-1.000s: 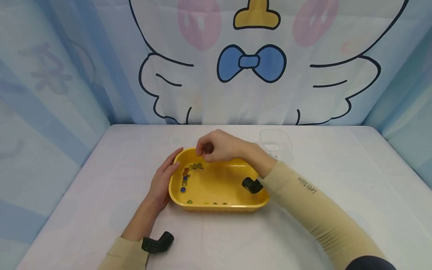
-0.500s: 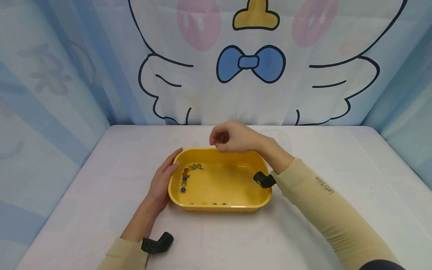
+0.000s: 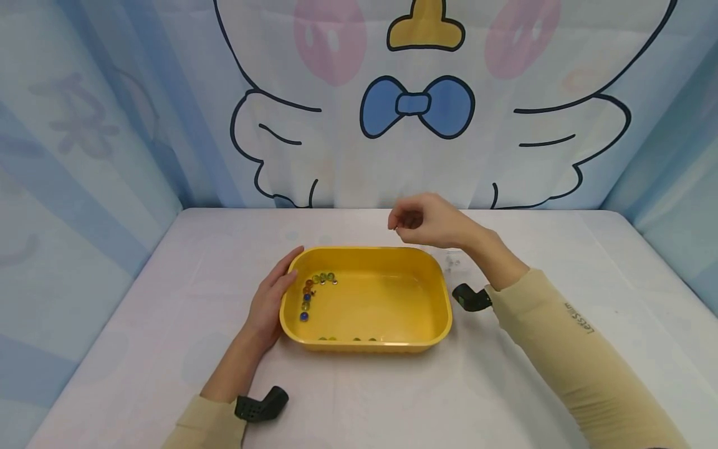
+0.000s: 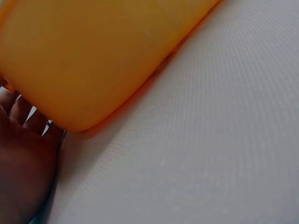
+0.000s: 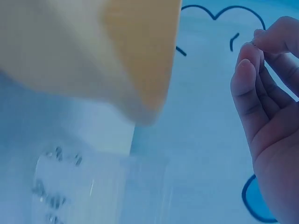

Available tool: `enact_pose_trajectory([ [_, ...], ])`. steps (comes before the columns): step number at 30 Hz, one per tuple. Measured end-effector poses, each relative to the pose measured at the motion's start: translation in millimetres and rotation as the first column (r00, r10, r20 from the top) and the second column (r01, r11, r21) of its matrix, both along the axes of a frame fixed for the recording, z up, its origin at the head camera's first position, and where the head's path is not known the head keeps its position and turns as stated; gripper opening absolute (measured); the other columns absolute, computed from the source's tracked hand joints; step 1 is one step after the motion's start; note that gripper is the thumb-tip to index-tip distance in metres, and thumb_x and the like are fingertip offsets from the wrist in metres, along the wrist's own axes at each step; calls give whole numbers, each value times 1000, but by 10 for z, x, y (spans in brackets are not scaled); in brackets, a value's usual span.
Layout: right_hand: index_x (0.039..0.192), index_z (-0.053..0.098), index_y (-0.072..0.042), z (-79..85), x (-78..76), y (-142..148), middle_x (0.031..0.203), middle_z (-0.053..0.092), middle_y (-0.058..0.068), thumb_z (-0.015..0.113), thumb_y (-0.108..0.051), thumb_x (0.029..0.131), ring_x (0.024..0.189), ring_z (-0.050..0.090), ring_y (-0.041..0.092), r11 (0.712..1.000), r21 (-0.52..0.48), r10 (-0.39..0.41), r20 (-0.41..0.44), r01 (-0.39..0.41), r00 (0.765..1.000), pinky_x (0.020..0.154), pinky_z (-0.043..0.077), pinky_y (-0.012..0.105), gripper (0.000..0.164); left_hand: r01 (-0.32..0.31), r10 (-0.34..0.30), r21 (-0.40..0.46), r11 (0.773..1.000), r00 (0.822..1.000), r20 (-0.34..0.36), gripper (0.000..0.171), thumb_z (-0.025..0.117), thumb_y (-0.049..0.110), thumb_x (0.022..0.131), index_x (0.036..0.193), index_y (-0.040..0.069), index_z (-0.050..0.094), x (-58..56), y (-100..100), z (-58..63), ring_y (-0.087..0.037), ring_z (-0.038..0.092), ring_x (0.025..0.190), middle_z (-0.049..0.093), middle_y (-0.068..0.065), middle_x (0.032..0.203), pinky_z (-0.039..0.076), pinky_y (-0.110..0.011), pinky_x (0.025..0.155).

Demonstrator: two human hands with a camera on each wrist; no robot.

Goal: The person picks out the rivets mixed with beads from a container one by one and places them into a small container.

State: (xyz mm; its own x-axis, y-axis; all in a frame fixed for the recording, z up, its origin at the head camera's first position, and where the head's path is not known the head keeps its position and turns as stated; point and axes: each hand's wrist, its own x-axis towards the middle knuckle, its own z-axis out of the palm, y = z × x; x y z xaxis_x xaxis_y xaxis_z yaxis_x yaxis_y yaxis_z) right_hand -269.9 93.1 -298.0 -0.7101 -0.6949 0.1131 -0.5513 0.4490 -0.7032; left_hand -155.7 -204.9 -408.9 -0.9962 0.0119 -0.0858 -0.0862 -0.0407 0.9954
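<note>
A yellow plastic basin [image 3: 387, 249] stands on the table with several coloured glass marbles [image 3: 306, 298] along its left side. Tiny shiny pieces [image 3: 335, 282] lie beside them, and a few more marbles [image 3: 364, 340] show at the near wall. My left hand [image 3: 269, 299] grips the basin's left end, its thumb over the rim and fingers along the outside. Raised beyond the basin's far right corner, my right hand [image 3: 429, 219] pinches a tiny dark piece between thumb and fingertips; its kind is too small to tell.
Behind the right wrist stands a clear container [image 5: 107, 191] with small shiny pieces in it, mostly hidden by the forearm in the head view [image 3: 452, 262]. A printed curtain [image 3: 415, 162] hangs at the table's far edge.
My right hand has risen from over the basin's far left part and moved right, past the far rim. Marbles at the near wall have shifted a little. The left hand has stayed put.
</note>
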Motion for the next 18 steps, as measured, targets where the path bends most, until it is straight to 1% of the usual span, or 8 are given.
enact_pose_trajectory([
  [5, 97, 68, -4, -50, -18, 183, 93, 65, 13, 63, 5, 88, 80, 57, 25, 998, 5, -56, 13, 56, 998, 73, 54, 25, 13, -1, 1, 6, 1000, 1000, 3, 51, 38, 23, 107, 158, 24, 37, 3, 0, 2, -11, 29, 145, 33, 9, 160, 24, -34, 119],
  [10, 98, 68, -4, -57, -2, 327, 95, 64, 12, 63, 2, 89, 82, 56, 25, 993, 26, -112, 18, 112, 993, 74, 54, 24, 12, 1, -1, 8, 1000, 1000, 5, 51, 38, 23, 107, 158, 23, 36, 8, -2, 7, -10, 29, 145, 32, 9, 160, 23, -33, 119],
  [18, 97, 68, -3, -117, -13, 536, 90, 64, 10, 62, 2, 89, 78, 56, 25, 983, 40, -178, 3, 178, 984, 67, 52, 24, 11, 1, -1, 4, 1000, 1000, 9, 51, 38, 24, 107, 158, 24, 36, 0, 6, 5, -10, 29, 145, 32, 9, 160, 23, -34, 119],
])
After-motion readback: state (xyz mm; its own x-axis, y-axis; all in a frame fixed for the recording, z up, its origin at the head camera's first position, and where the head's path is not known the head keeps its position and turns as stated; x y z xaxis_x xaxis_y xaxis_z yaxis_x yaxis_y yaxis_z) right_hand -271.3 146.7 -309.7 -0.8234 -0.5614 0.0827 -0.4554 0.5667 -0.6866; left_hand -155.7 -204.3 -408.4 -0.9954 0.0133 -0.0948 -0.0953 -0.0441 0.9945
